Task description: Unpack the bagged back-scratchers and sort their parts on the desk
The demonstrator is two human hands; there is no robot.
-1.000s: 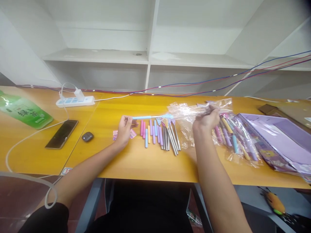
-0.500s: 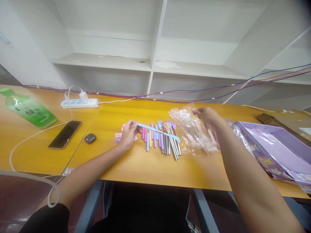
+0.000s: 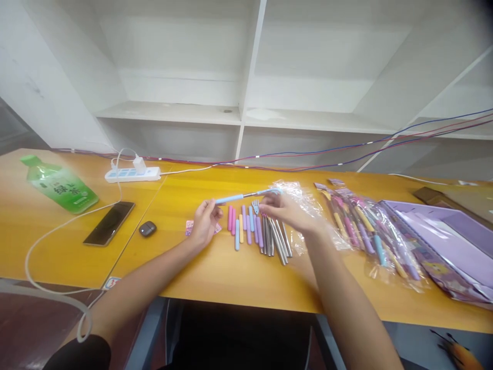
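Note:
My left hand [image 3: 205,222] is closed around the light blue handle of a telescopic back scratcher [image 3: 230,199], held above the table with its metal rod pointing right. My right hand [image 3: 287,209] is by the scratcher's blue head; its fingers are partly blurred, and whether they grip the head I cannot tell. Below lie several loose coloured handles [image 3: 241,228] in pink, blue, yellow and purple. Beside them are several metal tubes [image 3: 278,241], and a blue claw head [image 3: 255,207] shows near my right fingertips. Pink printed cards [image 3: 189,226] lie partly behind my left hand.
Clear plastic bags [image 3: 296,198] lie behind my right hand. Wrapped back scratchers [image 3: 362,226] and a purple box [image 3: 442,236] are to the right. Leftward are a black earbud case [image 3: 147,228], a phone [image 3: 109,223], a power strip [image 3: 131,173] and a green bottle [image 3: 63,186].
My right hand has moved left from the plastic bags to the scratcher's head. The scratcher's head end has risen. The view has shifted, uncovering the wrapped scratchers on the right.

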